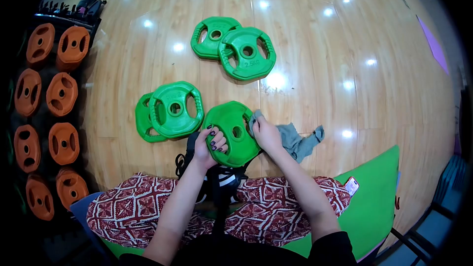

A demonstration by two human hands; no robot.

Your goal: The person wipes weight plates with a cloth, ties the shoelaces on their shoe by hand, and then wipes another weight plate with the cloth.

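A green weight plate [227, 119] is held up in front of my crossed legs. My left hand [209, 147] grips it on the left, fingers curled through its handle slot. On the plate's right edge, my right hand [265, 133] pinches a grey cloth [294, 143] against the rim, and the rest of the cloth trails to the right. Two overlapping green plates [185, 122] lie on the floor just left of it. Farther ahead, another green plate [256, 69] marked 2.5KG rests partly on a second green plate [209, 49].
Orange weight plates [64, 143] hang in columns on a dark rack at the left. Under me is a green mat [367, 182], with a phone [351, 186] by my right knee. Wooden flooring [315, 69] stretches ahead. A purple strip [433, 44] lies far right.
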